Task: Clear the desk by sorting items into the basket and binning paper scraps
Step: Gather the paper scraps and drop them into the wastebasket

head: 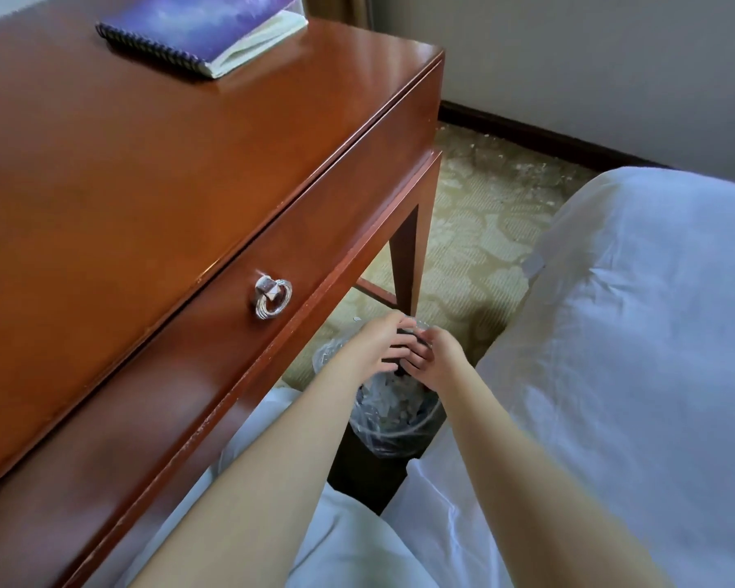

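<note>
1. A dark square waste bin lined with a clear plastic bag (370, 468) stood on the floor, in the gap between the desk and the bed.
2. Pale crumpled paper scraps (393, 403) lay inside the liner, below the hands.
3. The left hand (376, 345) hung over the far part of the bin's mouth. Its fingers were stretched and spread, with nothing visibly held.
4. The right hand (440, 358) hung just beside it. Its fingers bent toward the left hand's fingertips and met or nearly met them. I could not tell whether they pinched anything; only a dark blur showed between the hands.
5. The glossy reddish-brown wooden desk (124, 184) filled the left of the view. A silver ring pull (272, 297) hung on its drawer front.
6. A purple spiral-bound notebook with a starry cover (200, 31) lay flat near the desk's far edge, well apart from the hands.
7. A bed with white rumpled bedding (654, 333) stood on the right, close to the bin.
8. Patterned beige-green carpet (484, 214) covered the floor beyond the bin. White cloth (357, 545) lay under the forearms.
</note>
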`<state>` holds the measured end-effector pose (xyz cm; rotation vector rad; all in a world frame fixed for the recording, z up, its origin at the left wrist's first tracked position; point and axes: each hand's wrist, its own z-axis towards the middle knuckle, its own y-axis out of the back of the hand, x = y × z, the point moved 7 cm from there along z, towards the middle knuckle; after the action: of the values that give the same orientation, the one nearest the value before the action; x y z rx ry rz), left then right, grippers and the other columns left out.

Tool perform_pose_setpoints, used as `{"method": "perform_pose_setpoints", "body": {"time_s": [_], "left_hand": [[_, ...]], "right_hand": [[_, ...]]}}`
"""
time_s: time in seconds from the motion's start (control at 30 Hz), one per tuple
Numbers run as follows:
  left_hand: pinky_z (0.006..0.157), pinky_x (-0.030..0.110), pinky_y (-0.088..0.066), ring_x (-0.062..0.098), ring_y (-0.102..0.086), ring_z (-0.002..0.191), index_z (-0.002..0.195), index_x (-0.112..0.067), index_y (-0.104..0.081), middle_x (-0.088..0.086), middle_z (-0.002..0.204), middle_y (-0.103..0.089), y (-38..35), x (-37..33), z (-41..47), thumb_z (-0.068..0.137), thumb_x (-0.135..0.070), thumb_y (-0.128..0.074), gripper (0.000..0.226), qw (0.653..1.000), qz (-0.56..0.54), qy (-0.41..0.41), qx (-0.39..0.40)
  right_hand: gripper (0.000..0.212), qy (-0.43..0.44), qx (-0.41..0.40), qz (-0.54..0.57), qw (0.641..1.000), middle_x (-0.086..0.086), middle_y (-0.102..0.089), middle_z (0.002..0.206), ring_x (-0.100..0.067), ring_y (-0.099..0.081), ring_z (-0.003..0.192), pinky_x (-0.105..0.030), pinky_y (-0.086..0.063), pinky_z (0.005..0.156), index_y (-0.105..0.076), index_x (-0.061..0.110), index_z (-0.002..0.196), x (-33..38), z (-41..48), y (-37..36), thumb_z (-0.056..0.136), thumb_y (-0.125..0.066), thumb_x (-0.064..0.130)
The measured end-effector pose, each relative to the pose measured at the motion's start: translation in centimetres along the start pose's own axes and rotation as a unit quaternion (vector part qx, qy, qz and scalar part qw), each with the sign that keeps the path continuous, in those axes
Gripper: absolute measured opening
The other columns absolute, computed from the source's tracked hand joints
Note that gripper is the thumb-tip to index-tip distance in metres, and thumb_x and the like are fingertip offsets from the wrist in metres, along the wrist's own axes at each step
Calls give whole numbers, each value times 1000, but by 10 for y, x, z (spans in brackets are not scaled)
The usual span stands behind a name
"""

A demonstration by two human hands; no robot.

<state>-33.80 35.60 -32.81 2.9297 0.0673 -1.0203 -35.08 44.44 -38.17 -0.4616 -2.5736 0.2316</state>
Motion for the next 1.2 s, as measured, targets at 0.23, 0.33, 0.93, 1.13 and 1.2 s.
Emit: {"method": "perform_pose_setpoints", "body": {"time_s": [0.23, 0.33, 0.93, 1.13, 1.2], "left_hand": [[105, 40, -40, 24, -54, 122, 130, -14, -53, 9, 132, -57, -14, -61, -52, 99, -27, -35, 38, 994, 32, -100, 12], [105, 41, -40, 21, -57, 113, 129, -14, -54, 8, 128, -59, -13, -94, -84, 99, -27, -36, 37, 985, 65, -157, 26], [96, 38, -42, 21, -56, 110, 124, -15, -57, 7, 124, -60, 121, -159, -250, 101, -23, -36, 32, 925, 41, -339, -168], [96, 38, -41, 23, -56, 110, 124, -13, -57, 9, 124, -61, 187, -121, -289, 100, -19, -35, 33, 916, -28, -324, -234], [98, 39, -41, 24, -55, 115, 124, -13, -57, 9, 125, -60, 204, -107, -301, 100, -17, -35, 33, 911, -45, -319, -256]], "right_hand": [[20, 53, 32, 16, 998, -4, -59, 81, -17, -58, 69, -32, -46, 84, -54, 9, 86, 52, -46, 0, 98, -39, 12], [22, 90, 54, 25, 994, -4, -57, 78, -16, -55, 68, -32, -45, 88, -52, 8, 82, 76, -76, -13, 99, -38, 12], [26, 203, 223, -11, 953, -6, -61, 79, -18, -58, 68, -26, -47, 61, -54, 11, 82, 107, -236, -148, 94, -31, 4], [24, 195, 295, -88, 931, -9, -59, 77, -19, -56, 67, -25, -48, 62, -51, 7, 82, 55, -272, -209, 94, -31, 1], [24, 196, 318, -120, 920, -9, -58, 76, -18, -56, 66, -25, -48, 62, -51, 8, 82, 38, -285, -228, 94, -31, 2]]}}
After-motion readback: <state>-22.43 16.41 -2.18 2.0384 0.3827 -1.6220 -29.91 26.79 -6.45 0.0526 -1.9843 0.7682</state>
